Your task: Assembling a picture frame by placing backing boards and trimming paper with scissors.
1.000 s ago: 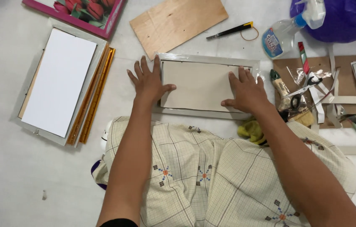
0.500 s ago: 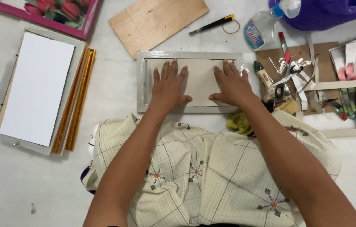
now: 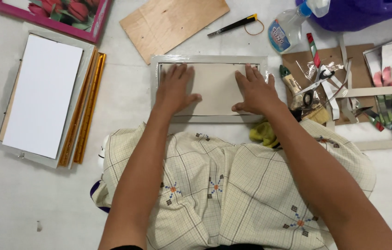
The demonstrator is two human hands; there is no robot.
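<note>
1. Fingers [image 3: 177, 74] of both hands lie spread wide and flat, gripping nothing, palms down on a beige board [image 3: 214, 88].
2. Left hand [image 3: 174, 90] covers the board's left part; right hand [image 3: 254, 90] covers its right part, thumbs pointing toward each other with bare board between them.
3. Nearest the camera, a checked cloth [image 3: 233, 185] drapes the person's lap, both forearms crossing over it.
4. Just beside the right wrist, a yellow rag [image 3: 263, 134] lies at the cloth's edge.
5. That board sits inside a grey frame [image 3: 207, 59] on the white floor, directly ahead of the lap.
6. Left of it, well apart, a white panel [image 3: 41, 95] rests in another frame, with gold strips [image 3: 85, 109] along its right side.
7. Right of the grey frame, a brush [image 3: 291, 79] and scissors [image 3: 314, 85] lie on brown card, beside an empty frame [image 3: 367, 143].
8. Farther off, a plywood sheet [image 3: 173, 23], a cutter [image 3: 233, 25], a spray bottle [image 3: 288, 30] and a pink-framed tulip picture [image 3: 52, 14] lie along the top.
</note>
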